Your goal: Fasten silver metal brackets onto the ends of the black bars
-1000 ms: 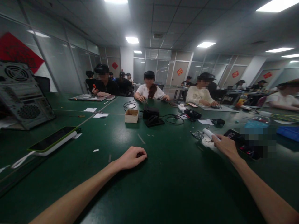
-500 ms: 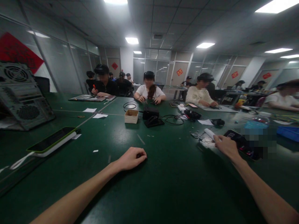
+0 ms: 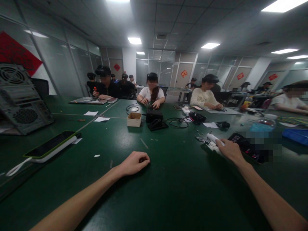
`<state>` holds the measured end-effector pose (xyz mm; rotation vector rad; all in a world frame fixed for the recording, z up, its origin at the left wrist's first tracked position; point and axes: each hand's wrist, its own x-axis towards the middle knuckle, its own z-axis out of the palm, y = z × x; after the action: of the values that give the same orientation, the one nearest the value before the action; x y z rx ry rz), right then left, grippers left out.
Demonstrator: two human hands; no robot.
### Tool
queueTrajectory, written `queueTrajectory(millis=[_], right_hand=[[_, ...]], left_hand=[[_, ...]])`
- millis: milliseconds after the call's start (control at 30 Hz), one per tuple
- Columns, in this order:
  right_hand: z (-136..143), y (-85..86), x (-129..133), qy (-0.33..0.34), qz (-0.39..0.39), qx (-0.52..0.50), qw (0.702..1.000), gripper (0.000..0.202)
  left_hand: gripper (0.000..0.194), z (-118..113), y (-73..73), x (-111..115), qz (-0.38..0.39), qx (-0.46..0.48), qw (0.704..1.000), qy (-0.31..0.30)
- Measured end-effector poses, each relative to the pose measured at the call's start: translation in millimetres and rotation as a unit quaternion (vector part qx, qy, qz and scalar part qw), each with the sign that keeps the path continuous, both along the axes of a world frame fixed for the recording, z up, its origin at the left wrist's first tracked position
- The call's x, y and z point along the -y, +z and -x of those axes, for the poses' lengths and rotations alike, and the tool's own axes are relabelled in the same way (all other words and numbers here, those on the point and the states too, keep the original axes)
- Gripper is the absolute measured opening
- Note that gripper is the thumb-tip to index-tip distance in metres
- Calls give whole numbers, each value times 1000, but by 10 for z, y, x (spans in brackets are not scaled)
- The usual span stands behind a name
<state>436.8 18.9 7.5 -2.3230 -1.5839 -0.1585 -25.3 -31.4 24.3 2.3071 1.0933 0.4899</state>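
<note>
My left hand (image 3: 137,163) rests on the green table (image 3: 149,192), its fingers curled in a loose fist; whether anything is inside is hidden. Over on the right, my right hand (image 3: 230,150) is closed around one end of a white roll-like object (image 3: 212,139). Beneath and beside that object lie small grey scraps (image 3: 201,138) and a whitish sheet. A dark case (image 3: 247,147) with small items sits just right of my right hand, partly blurred out.
A small open box (image 3: 134,120) and a black device (image 3: 155,117) with cables stand ahead. At left are a phone (image 3: 51,144) and a computer case (image 3: 24,106). A blue tray (image 3: 295,136) is far right. Several people sit across the table.
The view has shifted slightly, so most things sit a little further left. Both hands keep nearly the same pose, and my right hand still grips the white object.
</note>
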Motion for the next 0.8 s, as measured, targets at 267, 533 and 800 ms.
queueTrajectory(millis=[267,533,800], right_hand=[[43,54,32,6,-6,-13,1000,43],[437,174,132,108,-6,-85,991,44],[1548,167,435,329,46,-151,931,35]], left_hand=[[21,4,7,-4,10,1,1000,-2],[20,-1,7,18,13,18,1000,12],[21,-3,18,46,-16,25,999,30]])
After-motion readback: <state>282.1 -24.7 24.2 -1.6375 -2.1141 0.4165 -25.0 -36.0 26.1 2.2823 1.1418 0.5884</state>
